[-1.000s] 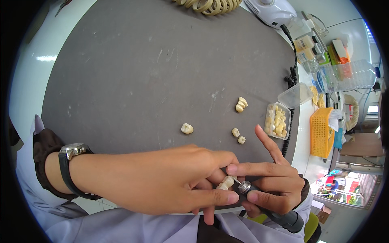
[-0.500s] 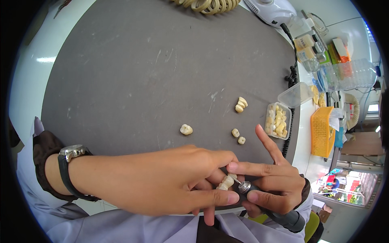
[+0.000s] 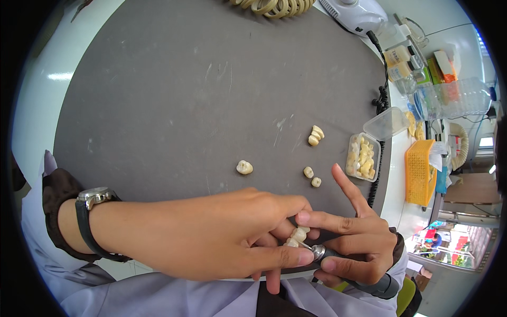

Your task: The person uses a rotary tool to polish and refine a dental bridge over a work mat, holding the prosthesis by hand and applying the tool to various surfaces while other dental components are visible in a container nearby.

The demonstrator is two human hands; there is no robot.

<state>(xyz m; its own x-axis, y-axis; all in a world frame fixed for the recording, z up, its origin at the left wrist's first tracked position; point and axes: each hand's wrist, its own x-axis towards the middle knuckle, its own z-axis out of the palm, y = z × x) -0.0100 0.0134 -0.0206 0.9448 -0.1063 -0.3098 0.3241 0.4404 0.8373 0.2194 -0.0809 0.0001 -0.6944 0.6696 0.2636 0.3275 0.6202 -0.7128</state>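
Observation:
My left hand [image 3: 253,224] pinches a cream dental bridge [image 3: 300,233] of joined tooth crowns between thumb and fingers. My right hand [image 3: 364,245] is wrapped round a dark handpiece [image 3: 384,287] with a silver collar, its index finger stretched up and away. From the collar a thin bur [image 3: 306,245] points at the middle of the bridge and appears to touch it. One finger of the right hand rests against the left fingers. Part of the bridge is hidden behind the left thumb and fingers.
On the grey mat lie a single tooth crown [image 3: 244,167], a joined crown piece [image 3: 316,136] and two small crowns [image 3: 308,171]. Right of them stands an open plastic box [image 3: 349,168] of crowns beside a black coiled cord [image 3: 379,100]. Beyond are a yellow basket [image 3: 419,177] and bottles [image 3: 400,70].
The bur and collar have shifted down and slightly left along the bridge, from its upper end toward its middle. The bridge has turned a little in my left fingers.

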